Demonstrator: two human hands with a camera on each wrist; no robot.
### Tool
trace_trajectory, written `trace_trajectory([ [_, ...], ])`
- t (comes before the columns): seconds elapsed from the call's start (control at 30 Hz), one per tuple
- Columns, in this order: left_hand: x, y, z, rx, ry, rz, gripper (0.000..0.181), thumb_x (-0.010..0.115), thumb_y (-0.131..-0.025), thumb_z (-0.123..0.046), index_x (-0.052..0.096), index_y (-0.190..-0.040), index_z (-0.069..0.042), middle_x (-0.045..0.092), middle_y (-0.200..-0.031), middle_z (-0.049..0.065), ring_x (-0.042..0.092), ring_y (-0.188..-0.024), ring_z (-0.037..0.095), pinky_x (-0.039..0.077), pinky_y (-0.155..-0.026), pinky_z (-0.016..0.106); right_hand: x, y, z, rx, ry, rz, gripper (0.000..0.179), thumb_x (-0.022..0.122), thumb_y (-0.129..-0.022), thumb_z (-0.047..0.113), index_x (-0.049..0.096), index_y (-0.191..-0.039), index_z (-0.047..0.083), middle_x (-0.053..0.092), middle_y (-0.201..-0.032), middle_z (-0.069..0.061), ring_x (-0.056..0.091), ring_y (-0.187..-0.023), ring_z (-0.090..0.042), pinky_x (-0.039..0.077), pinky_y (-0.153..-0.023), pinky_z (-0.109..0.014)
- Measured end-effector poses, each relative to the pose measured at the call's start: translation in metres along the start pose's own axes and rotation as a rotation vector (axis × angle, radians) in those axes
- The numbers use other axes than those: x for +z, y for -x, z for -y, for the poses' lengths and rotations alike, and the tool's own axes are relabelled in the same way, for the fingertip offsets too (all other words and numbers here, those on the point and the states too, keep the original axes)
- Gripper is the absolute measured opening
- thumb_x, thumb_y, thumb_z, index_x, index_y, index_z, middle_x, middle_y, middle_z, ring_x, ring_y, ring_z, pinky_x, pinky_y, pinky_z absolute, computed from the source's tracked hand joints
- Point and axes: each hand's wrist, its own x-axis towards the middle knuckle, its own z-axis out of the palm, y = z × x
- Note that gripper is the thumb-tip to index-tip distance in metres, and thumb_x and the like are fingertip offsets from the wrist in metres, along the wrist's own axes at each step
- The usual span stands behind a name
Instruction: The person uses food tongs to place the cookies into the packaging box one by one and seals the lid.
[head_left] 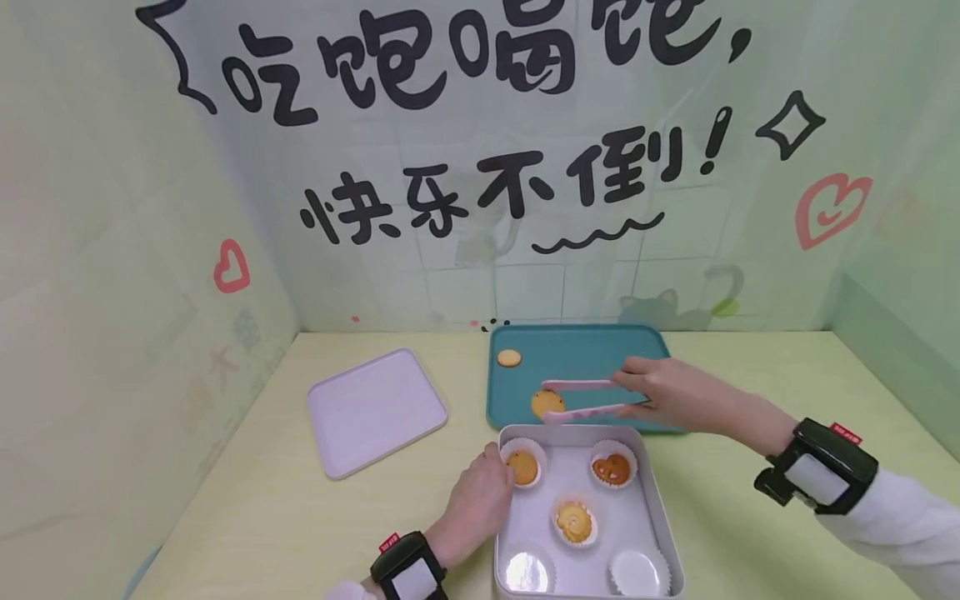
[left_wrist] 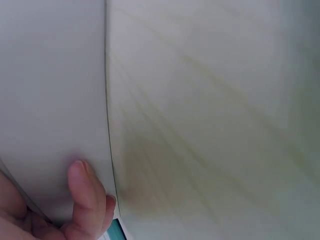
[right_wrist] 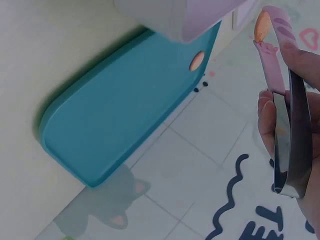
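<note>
My right hand (head_left: 675, 396) grips a pair of tongs (head_left: 588, 412) with pink tips and metal arms. A round cookie (right_wrist: 261, 26) is pinched upright between the tips, above the near part of the teal tray (head_left: 600, 342). At its upper left side, my left hand (head_left: 480, 492) holds the wall of a pale rectangular tin (head_left: 656, 500); some of its fingers are hidden in the head view. Inside the tin stand several paper cups: a round cookie (head_left: 522, 467) at back left, a pretzel-shaped cookie (head_left: 611, 468) at back right, a flower-shaped cookie (head_left: 574, 522) in the middle.
Another small cookie (head_left: 509, 357) lies at the teal tray's left end. A lilac tray (head_left: 375, 412) sits on the table to the left. Both front paper cups, including the right one (head_left: 639, 573), hold no cookie. A printed curtain (head_left: 480, 283) closes off the back.
</note>
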Motion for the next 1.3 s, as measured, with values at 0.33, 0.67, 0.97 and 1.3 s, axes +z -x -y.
trace_trajectory([
  [0.33, 0.0, -0.001, -0.001, -0.032, 0.021, 0.031, 0.018, 0.047, -0.092, -0.008, 0.045, -0.092, 0.01, 0.041, -0.066, 0.008, 0.047, -0.053, 0.019, 0.042, -0.045, 0.03, -0.005, 0.01, 0.057, -0.137, -0.069, 0.036, 0.032, 0.062, -0.085, 0.035, 0.061, -0.1, 0.006, 0.049, -0.085, 0.006, 0.046, -0.062, -0.002, 0.04, -0.055, -0.013],
  [0.67, -0.002, -0.001, -0.001, -0.012, 0.022, 0.014, 0.016, 0.046, -0.091, -0.006, 0.045, -0.09, 0.01, 0.041, -0.065, 0.007, 0.05, -0.055, 0.02, 0.045, -0.047, 0.035, 0.01, 0.005, 0.083, -0.251, -0.011, 0.128, 0.037, 0.07, -0.078, 0.034, 0.062, -0.102, 0.007, 0.052, -0.093, 0.002, 0.049, -0.075, -0.007, 0.043, -0.066, -0.018],
  [0.97, -0.001, 0.0, 0.0, -0.015, 0.023, 0.009, 0.017, 0.047, -0.091, -0.007, 0.046, -0.091, 0.01, 0.042, -0.065, 0.008, 0.052, -0.057, 0.023, 0.046, -0.049, 0.037, 0.019, 0.003, 0.091, -0.307, 0.032, 0.168, 0.037, 0.071, -0.077, 0.035, 0.062, -0.101, 0.008, 0.054, -0.09, 0.005, 0.047, -0.073, -0.005, 0.042, -0.064, -0.017],
  [1.3, -0.003, 0.0, -0.001, -0.038, 0.027, 0.041, 0.02, 0.047, -0.092, -0.008, 0.046, -0.096, 0.011, 0.043, -0.067, 0.008, 0.051, -0.057, 0.019, 0.047, -0.05, 0.033, 0.018, 0.0, 0.096, -0.312, 0.07, 0.166, 0.039, 0.072, -0.076, 0.035, 0.061, -0.101, 0.008, 0.053, -0.089, 0.005, 0.047, -0.073, -0.005, 0.042, -0.064, -0.02],
])
